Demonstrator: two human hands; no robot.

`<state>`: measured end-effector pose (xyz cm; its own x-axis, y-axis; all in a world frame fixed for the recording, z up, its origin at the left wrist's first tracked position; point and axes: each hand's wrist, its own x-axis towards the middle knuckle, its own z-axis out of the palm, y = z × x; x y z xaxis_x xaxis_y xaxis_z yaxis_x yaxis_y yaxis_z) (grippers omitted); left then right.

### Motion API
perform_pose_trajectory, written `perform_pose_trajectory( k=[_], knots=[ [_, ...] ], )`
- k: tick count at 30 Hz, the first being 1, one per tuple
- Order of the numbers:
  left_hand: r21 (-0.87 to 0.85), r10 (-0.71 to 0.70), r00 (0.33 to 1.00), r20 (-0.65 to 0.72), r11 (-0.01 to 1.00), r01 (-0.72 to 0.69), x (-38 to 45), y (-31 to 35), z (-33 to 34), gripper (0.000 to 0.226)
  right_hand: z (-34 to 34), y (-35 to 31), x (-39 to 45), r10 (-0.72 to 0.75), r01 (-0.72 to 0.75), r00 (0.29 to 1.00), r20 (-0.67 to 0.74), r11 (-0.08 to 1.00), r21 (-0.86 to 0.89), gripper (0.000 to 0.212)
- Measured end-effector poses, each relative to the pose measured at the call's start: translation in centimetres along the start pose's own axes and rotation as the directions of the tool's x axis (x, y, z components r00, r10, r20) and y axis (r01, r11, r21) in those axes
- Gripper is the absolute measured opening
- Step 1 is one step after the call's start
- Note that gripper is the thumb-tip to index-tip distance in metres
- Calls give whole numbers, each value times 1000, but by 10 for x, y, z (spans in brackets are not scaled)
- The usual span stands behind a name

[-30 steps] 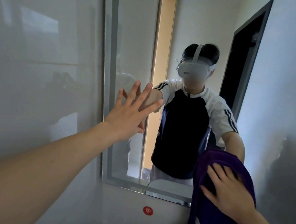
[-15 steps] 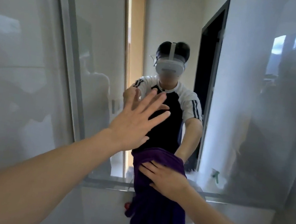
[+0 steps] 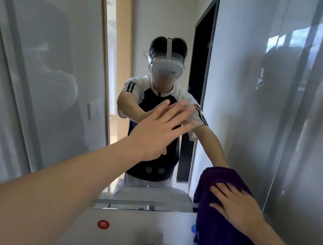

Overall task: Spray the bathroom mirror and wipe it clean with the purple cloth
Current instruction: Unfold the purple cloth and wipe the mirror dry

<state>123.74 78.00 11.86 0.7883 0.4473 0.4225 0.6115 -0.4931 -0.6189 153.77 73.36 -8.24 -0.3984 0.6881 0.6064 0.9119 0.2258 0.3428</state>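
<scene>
Right hand (image 3: 236, 207) – fingers straight, slightly spread – presses purple cloth (image 3: 222, 226) flat against mirror (image 3: 172, 19). Left hand (image 3: 159, 130) raised, fingers spread, cloth well below its fingertips.

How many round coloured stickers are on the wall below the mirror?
2: a red sticker below the mirror's lower edge, and a blue sticker partly hidden beside the purple cloth. More may be hidden.

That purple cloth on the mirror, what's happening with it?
A person is wiping the bathroom mirror. Their right hand presses the purple cloth flat against the glass near its lower edge. Their left hand is spread open, flat at the mirror higher up. No spray bottle is in view.
</scene>
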Motion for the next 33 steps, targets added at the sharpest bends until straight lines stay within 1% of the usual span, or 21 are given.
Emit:
perform_pose_trajectory(
  k=[1,3,5,6,9,10,12,13,15,17,20,22,24,26,27,29,31,33],
  knots=[
    [-10,0,1000,-6,1000,0,0,-1,3,123,2,1,-6,55,-55,998,-27,999,1,68],
    [-14,3,1000,-9,1000,-3,1,-1,7,124,6,-6,-12,158,-157,987,-40,987,30,50],
    [-3,-3,1000,-3,1000,3,1,0,8,125,16,-19,-10,242,-239,969,-48,969,55,44],
    [-4,-7,1000,-1,1000,7,1,0,8,125,19,-28,-7,283,-280,958,-42,957,69,44],
    [-13,-17,1000,-5,1000,17,1,2,7,124,24,-51,6,358,-353,933,-38,931,88,65],
    [-10,-19,1000,-4,1000,19,2,3,7,124,23,-58,12,361,-356,931,-53,930,93,69],
    [-12,-22,1000,-13,1000,22,2,3,9,124,21,-71,26,309,-296,945,-108,948,117,72],
    [-15,-23,999,-28,1000,22,2,3,9,125,19,-79,36,246,-230,960,-131,964,132,74],
    [-21,-15,998,-61,1000,14,3,2,11,128,10,-94,59,95,-68,981,-170,985,160,70],
    [-22,-4,996,-87,1000,2,2,0,13,132,3,-100,76,-24,60,981,-193,982,182,64],
    [-9,5,993,-114,1000,-6,2,-2,15,137,1,-86,79,-107,147,975,-193,967,207,61],
    [2,7,993,-121,1000,-7,2,-3,15,139,8,-69,67,-116,153,976,-185,968,200,52],
    [9,2,992,-124,1000,-1,2,-1,14,139,16,-51,47,-75,108,979,-188,979,175,42],
    [9,-3,993,-121,1000,5,2,0,14,138,23,-36,26,-14,42,983,-183,987,153,38],
    [7,-6,993,-119,1000,7,2,0,14,137,25,-29,16,25,-1,983,-179,991,136,37],
    [1,-10,993,-115,1000,10,1,1,14,136,28,-20,-2,152,-133,972,-180,985,114,35],
    [4,-12,994,-106,1000,13,1,1,14,135,31,-16,-15,344,-325,923,-173,937,129,35],
    [7,-9,995,-101,1000,10,2,1,14,136,37,-18,-22,547,-520,820,-166,835,182,39]
  ],
)
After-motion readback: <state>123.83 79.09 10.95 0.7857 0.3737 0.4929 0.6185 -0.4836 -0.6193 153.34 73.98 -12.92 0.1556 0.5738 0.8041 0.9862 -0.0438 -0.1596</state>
